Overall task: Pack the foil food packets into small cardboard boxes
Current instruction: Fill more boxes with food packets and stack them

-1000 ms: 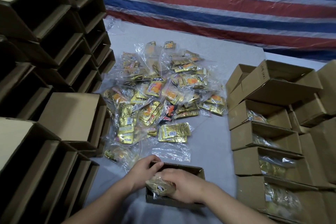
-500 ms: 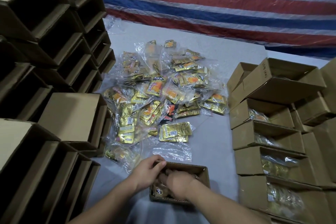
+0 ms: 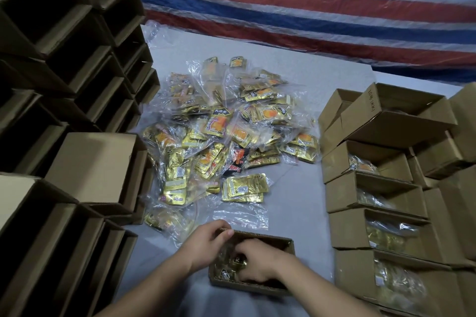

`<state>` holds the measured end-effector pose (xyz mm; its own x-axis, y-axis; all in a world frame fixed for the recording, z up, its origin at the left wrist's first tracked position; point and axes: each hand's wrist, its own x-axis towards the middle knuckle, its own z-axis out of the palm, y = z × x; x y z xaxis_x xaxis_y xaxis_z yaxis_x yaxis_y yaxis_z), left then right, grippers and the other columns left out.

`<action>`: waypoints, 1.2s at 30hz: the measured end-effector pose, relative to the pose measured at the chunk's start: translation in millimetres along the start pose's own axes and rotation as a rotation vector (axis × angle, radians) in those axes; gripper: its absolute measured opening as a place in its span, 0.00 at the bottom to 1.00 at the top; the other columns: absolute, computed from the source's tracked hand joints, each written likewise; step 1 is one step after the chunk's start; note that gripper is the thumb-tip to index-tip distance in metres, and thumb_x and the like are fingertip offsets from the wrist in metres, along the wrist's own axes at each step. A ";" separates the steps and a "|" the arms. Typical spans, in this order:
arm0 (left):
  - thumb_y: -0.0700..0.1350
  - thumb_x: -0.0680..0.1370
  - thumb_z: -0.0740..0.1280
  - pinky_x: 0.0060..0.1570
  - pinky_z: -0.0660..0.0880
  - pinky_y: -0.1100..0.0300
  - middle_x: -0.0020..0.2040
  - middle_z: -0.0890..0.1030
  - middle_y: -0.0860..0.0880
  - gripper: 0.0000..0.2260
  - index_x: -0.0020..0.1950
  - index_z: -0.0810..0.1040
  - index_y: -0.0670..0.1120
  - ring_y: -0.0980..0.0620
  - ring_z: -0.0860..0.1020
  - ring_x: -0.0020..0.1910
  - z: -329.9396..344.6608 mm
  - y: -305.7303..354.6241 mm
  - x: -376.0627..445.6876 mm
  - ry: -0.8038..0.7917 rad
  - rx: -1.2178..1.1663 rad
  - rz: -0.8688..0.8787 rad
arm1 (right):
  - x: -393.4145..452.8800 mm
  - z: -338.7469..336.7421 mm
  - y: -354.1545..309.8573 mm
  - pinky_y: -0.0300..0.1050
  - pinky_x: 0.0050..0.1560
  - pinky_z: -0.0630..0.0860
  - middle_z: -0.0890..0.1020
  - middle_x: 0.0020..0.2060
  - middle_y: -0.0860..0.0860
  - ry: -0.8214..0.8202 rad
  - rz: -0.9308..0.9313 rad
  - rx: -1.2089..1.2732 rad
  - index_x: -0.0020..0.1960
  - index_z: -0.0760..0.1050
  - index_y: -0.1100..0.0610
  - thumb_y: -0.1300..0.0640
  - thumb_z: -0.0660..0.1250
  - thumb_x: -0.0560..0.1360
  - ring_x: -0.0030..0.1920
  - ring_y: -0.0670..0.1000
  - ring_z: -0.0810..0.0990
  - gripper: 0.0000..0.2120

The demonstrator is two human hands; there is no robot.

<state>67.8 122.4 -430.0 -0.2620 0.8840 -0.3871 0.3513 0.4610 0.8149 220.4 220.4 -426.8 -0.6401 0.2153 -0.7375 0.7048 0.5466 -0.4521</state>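
The right hand (image 3: 253, 261) reaches down into the open box (image 3: 288, 247) at six o'clock, its fingers curled onto the packets (image 3: 229, 266) lying inside; whether it truly grips one or only presses them down cannot be told. The left hand (image 3: 206, 242) sits at the box's far-left corner, fingers hooked over the rim and holding it. The box rests on the surface (image 3: 296, 188), a pale grey sheet that runs from the near edge up to twelve o'clock.

Just beyond the box, toward twelve, lies a flat empty clear bag (image 3: 239, 216). Past that spreads the pile (image 3: 226, 131) of gold foil packets, most of them bundled in clear bags, some showing orange print, one dark red-and-black packet among them. A small stack (image 3: 244, 188) of gold packets lies apart at the pile's near edge.

From seven to eleven o'clock stand empty boxes (image 3: 77, 64), stacked on their sides with their dark openings facing the person; one such box (image 3: 95, 167) at nine o'clock touches the pile's left edge.

From two to five o'clock a column of filled boxes (image 3: 360, 226) sits open-topped, clear bags of gold packets showing inside each. At two o'clock one tilted box (image 3: 401, 121) carries handwriting on its flap, too small to read.

Behind the surface, from eleven to two o'clock, hangs a tarp (image 3: 309, 8) striped red, white and blue, its surface glossy and wrinkled. The light is dim.
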 end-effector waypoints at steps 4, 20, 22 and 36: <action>0.50 0.80 0.65 0.52 0.75 0.58 0.43 0.82 0.54 0.05 0.47 0.79 0.51 0.59 0.79 0.45 7.3 3.9 0.0 0.040 0.016 0.009 | -0.2 7.7 -4.9 0.46 0.48 0.75 0.82 0.47 0.51 -0.043 0.051 -0.006 0.48 0.78 0.51 0.38 0.66 0.71 0.47 0.55 0.79 0.17; 0.50 0.80 0.66 0.50 0.77 0.57 0.41 0.83 0.55 0.05 0.45 0.79 0.55 0.59 0.80 0.43 -1.1 1.8 1.7 0.032 -0.028 0.018 | 5.4 10.4 4.4 0.45 0.54 0.74 0.84 0.52 0.58 0.045 0.196 0.240 0.52 0.80 0.59 0.46 0.56 0.79 0.55 0.58 0.81 0.20; 0.51 0.80 0.66 0.49 0.77 0.57 0.41 0.83 0.56 0.05 0.45 0.79 0.55 0.60 0.80 0.42 -0.5 1.4 2.7 0.041 -0.022 0.018 | 5.5 11.1 13.4 0.46 0.58 0.73 0.82 0.57 0.59 0.071 0.222 0.181 0.55 0.80 0.58 0.43 0.55 0.79 0.59 0.59 0.79 0.22; 0.52 0.80 0.66 0.49 0.77 0.58 0.41 0.83 0.55 0.04 0.46 0.78 0.56 0.60 0.80 0.42 1.2 0.1 5.0 0.032 -0.009 -0.005 | -6.7 5.7 5.3 0.46 0.64 0.70 0.77 0.65 0.57 0.059 0.237 0.189 0.64 0.77 0.55 0.37 0.54 0.78 0.66 0.56 0.75 0.28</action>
<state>67.6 127.0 -432.3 -0.2928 0.8787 -0.3771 0.3417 0.4645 0.8170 230.2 217.1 -427.1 -0.4634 0.3683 -0.8060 0.8776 0.3163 -0.3601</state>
